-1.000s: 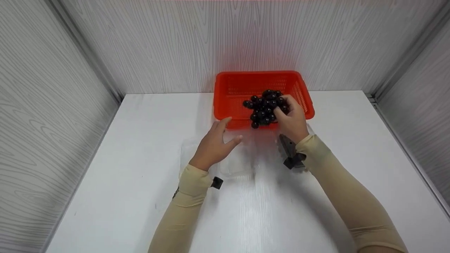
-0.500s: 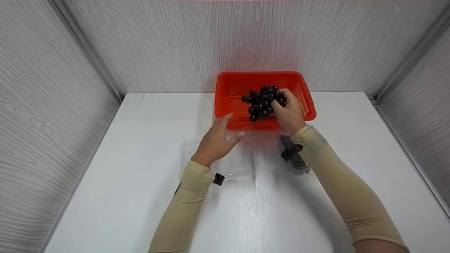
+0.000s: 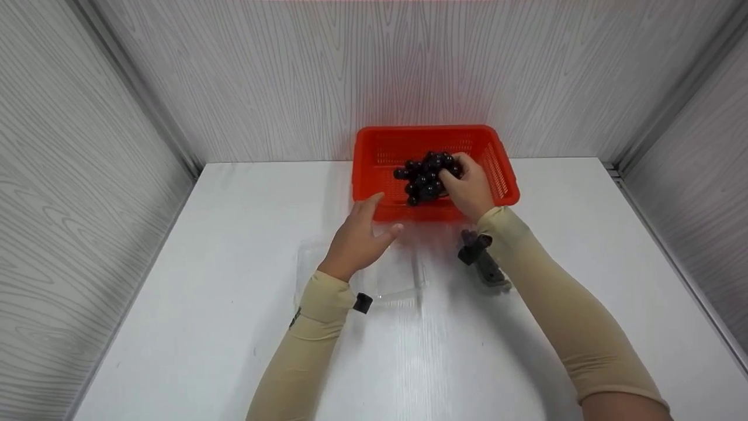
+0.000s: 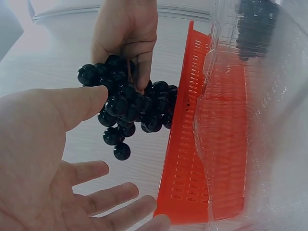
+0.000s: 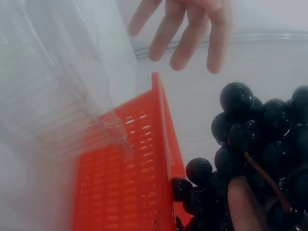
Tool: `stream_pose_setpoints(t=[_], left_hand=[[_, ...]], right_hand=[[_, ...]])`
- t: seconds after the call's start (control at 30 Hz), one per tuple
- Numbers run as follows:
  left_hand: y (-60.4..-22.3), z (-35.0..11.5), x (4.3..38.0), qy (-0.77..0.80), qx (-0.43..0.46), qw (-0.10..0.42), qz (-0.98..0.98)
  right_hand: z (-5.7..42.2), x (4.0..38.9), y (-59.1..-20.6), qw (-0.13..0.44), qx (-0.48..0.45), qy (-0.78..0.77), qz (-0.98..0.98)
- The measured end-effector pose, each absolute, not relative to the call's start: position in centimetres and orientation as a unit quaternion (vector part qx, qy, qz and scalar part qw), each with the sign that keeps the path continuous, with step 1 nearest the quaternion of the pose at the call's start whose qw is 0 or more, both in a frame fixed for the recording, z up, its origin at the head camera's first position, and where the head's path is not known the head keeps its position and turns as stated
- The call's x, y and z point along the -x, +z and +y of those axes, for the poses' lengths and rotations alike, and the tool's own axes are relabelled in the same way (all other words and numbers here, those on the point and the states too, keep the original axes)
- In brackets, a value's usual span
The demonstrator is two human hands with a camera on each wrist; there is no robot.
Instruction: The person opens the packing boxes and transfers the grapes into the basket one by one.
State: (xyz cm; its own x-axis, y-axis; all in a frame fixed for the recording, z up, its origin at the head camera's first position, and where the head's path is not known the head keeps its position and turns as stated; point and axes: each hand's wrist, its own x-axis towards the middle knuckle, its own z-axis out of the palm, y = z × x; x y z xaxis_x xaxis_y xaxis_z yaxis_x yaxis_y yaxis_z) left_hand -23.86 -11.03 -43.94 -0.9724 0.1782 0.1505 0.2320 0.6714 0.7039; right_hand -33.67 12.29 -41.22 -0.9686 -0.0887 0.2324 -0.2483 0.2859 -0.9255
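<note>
My right hand (image 3: 469,186) pinches a bunch of dark grapes (image 3: 422,180) by its stem, holding it over the red basket (image 3: 361,166). Round, glossy grapes (image 4: 118,106) hang below the fingers in the left wrist view, overlapping the basket's rim. My left hand (image 3: 357,240) is held with fingers spread and thumb apart, near the basket's front left corner, holding nothing. A clear plastic box (image 3: 397,280) lies on the table in front of the basket, partly hidden behind my left hand and wrist.
A dark, clustered thing in clear plastic (image 3: 492,275) lies under my right wrist, mostly covered by the wrist camera. Behind the basket rises a pale wood-grain panel (image 3: 280,82), with more panels on both sides of the white table (image 3: 234,245).
My right hand and the grapes have shifted slightly left and back over the basket. The left hand keeps nearly the same pose. The head view has tilted a little.
</note>
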Motion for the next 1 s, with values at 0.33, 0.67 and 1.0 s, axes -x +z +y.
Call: stream_pose_setpoints(t=[0.33,0.67,1.0], left_hand=[[-44.2,-10.7,24.1,-0.384,0.108,0.014,-0.917],[-43.9,-10.5,24.1,-0.383,0.115,0.017,-0.916],[-44.1,-10.4,24.2,-0.368,0.121,0.01,-0.922]], right_hand=[[12.2,34.1,-41.6,0.04,-0.078,0.594,-0.799],[12.1,34.5,-42.4,0.031,-0.067,0.583,-0.809],[12.0,34.8,-42.8,0.019,-0.061,0.588,-0.806]])
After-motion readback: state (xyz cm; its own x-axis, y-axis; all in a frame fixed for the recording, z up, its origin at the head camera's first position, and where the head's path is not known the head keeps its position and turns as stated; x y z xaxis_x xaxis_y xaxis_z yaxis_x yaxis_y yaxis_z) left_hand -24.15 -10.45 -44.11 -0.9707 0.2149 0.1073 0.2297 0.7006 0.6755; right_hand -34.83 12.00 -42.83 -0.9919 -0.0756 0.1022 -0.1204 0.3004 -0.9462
